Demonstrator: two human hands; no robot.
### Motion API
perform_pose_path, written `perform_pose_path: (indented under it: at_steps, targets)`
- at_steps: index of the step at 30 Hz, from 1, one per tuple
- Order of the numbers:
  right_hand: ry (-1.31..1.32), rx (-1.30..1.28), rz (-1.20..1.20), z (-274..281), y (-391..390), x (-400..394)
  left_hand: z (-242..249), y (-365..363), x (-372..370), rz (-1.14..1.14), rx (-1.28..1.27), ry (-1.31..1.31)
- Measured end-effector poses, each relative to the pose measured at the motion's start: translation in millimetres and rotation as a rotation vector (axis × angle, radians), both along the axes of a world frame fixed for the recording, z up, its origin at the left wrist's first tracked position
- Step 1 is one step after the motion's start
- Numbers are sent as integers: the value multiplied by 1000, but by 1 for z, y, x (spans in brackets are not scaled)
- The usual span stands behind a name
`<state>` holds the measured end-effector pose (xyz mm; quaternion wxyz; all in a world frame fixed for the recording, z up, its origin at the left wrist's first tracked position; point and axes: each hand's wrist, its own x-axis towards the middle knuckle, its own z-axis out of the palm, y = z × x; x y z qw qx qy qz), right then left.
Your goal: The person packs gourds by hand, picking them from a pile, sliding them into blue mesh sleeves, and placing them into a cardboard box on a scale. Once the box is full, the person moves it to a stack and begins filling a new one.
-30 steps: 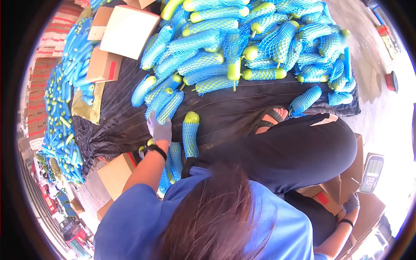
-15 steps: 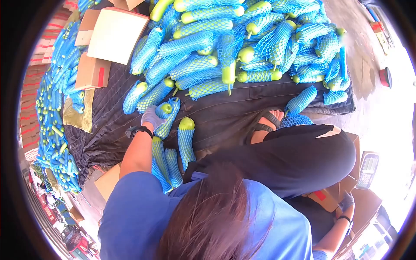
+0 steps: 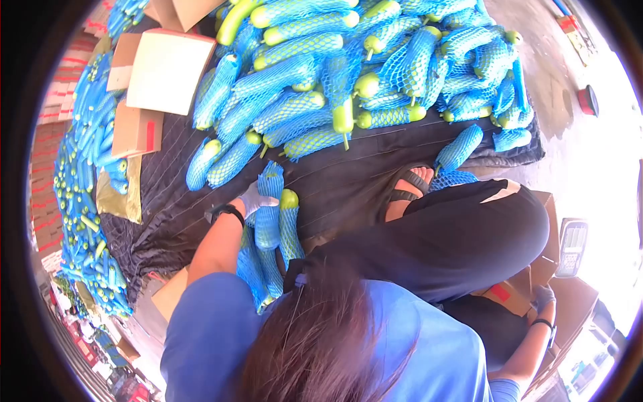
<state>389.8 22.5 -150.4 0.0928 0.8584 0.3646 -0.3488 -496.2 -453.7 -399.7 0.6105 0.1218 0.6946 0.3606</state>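
While you lean forward, your left hand (image 3: 253, 199) in its pale glove is wrapped around a green gourd in a blue net sleeve (image 3: 268, 204). You hold that gourd up on its end, down on the dark quilted blanket (image 3: 348, 171), just beside another netted gourd (image 3: 289, 224) with a bare green top. A black band sits on your left wrist. More netted gourds (image 3: 254, 268) lie under your arm, close to your blue shirt.

Your right hand (image 3: 544, 296) is far off, low at the right side, in a dark glove. It rests by the brown cardboard boxes (image 3: 519, 295) there. You cannot tell if it grips a box or just touches it.

Your foot in a black sandal (image 3: 410, 187) stands on the blanket, and your black trouser leg crosses in front of you.

Farther out, a big pile of netted gourds (image 3: 375, 67) covers the top of the blanket. Flat cardboard boxes (image 3: 164, 70) lie at the left of the pile, and one has a red patch, but no words can be read. A long row of netted gourds (image 3: 84, 174) runs down the far left. A grey device with a small screen (image 3: 570, 249) sits at the right, and its writing is too small to read.
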Motion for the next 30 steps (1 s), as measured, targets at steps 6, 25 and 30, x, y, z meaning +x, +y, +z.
perform_pose_path:
  at_steps: [6, 25, 30]
  targets:
    - [-174, 7, 77, 10, -13, -38, -8, 8, 0, -32, -35, -163]
    - [-168, -58, 180, 24, -17, -45, -19, -39, 1, 436, 229, -540]
    - [-177, 41, 400, 19, -19, -38, -11, 28, 33, 224, 108, -351]
